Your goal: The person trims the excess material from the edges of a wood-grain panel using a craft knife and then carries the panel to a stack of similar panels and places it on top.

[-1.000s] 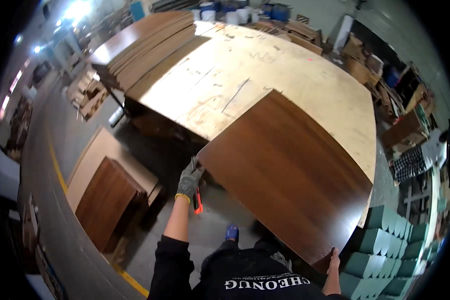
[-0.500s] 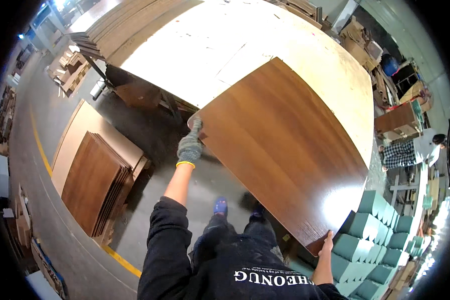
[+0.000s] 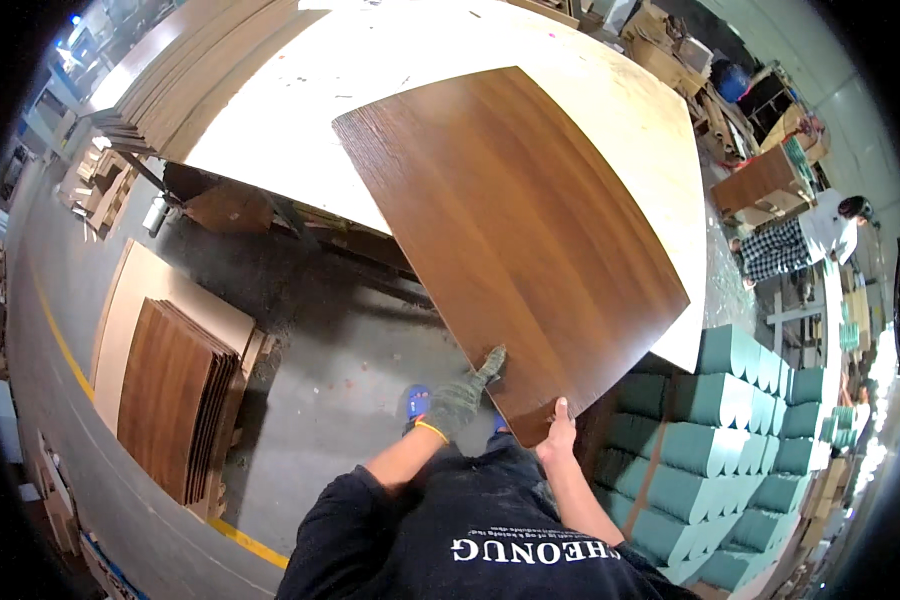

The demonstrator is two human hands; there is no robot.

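A large brown wood-grain panel (image 3: 515, 230) lies partly over the pale worktable (image 3: 270, 100), with its near corner sticking out toward me past the table's edge. My left hand (image 3: 462, 398), in a grey knit glove with a yellow cuff, grips the panel's left edge close to that corner, thumb on top. Bare, my right hand (image 3: 560, 432) holds the near end, its thumb on the upper face and the other fingers hidden beneath. Both hands are now close together at the near corner.
At left, a stack of brown panels (image 3: 170, 385) leans on a pale board (image 3: 120, 280). Green wrapped bundles (image 3: 710, 440) are piled at right. More boards (image 3: 200, 70) lie at the table's far left. Another person (image 3: 800, 240) stands at far right.
The panel has moved farther onto the table, away from me. My left hand has slid from its far left corner along the edge to the near corner; my right hand has moved left with it.
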